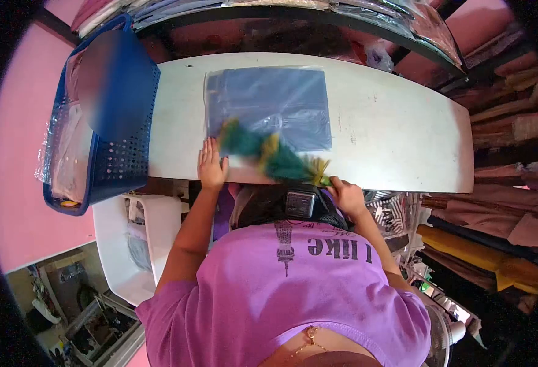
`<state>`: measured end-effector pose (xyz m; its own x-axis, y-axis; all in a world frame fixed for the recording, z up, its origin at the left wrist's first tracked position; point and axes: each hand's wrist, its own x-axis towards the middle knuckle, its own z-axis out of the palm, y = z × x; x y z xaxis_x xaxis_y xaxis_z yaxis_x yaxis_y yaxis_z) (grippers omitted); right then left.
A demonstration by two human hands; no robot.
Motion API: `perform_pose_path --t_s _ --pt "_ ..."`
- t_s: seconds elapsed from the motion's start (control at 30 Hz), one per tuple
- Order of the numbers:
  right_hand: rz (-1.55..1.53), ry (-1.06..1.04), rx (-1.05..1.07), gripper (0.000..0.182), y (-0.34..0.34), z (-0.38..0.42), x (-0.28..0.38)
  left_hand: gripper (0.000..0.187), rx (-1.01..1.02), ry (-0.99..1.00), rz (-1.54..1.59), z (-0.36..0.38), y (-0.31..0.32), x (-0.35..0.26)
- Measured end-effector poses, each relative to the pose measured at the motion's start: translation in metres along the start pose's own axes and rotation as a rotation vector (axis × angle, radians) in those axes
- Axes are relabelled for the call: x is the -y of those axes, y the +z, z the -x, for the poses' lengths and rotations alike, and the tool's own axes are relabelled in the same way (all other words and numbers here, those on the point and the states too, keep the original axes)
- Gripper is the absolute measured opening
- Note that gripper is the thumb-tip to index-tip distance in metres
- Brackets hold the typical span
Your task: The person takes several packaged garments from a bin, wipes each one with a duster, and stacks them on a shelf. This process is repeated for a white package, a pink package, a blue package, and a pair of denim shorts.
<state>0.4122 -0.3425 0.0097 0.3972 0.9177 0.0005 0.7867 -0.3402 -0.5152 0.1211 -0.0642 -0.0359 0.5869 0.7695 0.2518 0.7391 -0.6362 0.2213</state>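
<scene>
A flat blue item in clear plastic [269, 98] lies on the white table [403, 122]. My left hand [212, 164] rests flat with its fingers stretched out, beside the lower left corner of the package. In my right hand [346, 197], near the table's front edge, is the handle of a green and yellow duster [281, 160]. The duster is blurred by motion and reaches left across the package's lower edge. Its left end is close to my left fingers.
On the left stands a blue perforated basket [122, 160] with plastic-wrapped items, above a white bin [113, 244]. A shelf [318, 15] of packaged goods runs behind the table. Folded fabrics [495, 214] are stacked on the right.
</scene>
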Motion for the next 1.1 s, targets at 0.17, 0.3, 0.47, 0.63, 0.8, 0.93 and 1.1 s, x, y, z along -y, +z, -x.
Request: perform_pose_path --t_s 0.17,0.3,0.47,0.63,0.8,0.93,1.1 --pt "0.067 0.41 -0.099 0.023 -0.013 -0.023 -0.026 0.048 -0.042 0.018 0.125 0.017 -0.018 -0.027" --pt "-0.044 0.32 -0.138 0.031 -0.01 -0.039 -0.021 0.039 0.156 0.033 0.272 0.011 -0.025 -0.018" --pt "0.005 -0.114 0.239 0.044 -0.008 -0.032 0.015 0.038 0.045 0.184 0.0 -0.011 -0.022 -0.014" --pt "-0.091 0.281 -0.131 0.036 0.003 -0.048 -0.013 0.049 0.157 0.096 0.027 -0.01 -0.023 -0.02" --pt "-0.13 0.01 0.013 0.033 0.008 -0.06 0.014 0.049 0.138 0.096 0.051 -0.009 -0.022 -0.017" --pt "-0.032 -0.087 0.101 0.031 0.012 -0.078 0.031 0.048 0.138 0.092 0.081 -0.009 -0.019 -0.013" --pt "0.047 0.304 -0.072 0.03 0.017 -0.107 0.014 0.048 0.118 0.085 0.055 -0.009 -0.02 -0.014"
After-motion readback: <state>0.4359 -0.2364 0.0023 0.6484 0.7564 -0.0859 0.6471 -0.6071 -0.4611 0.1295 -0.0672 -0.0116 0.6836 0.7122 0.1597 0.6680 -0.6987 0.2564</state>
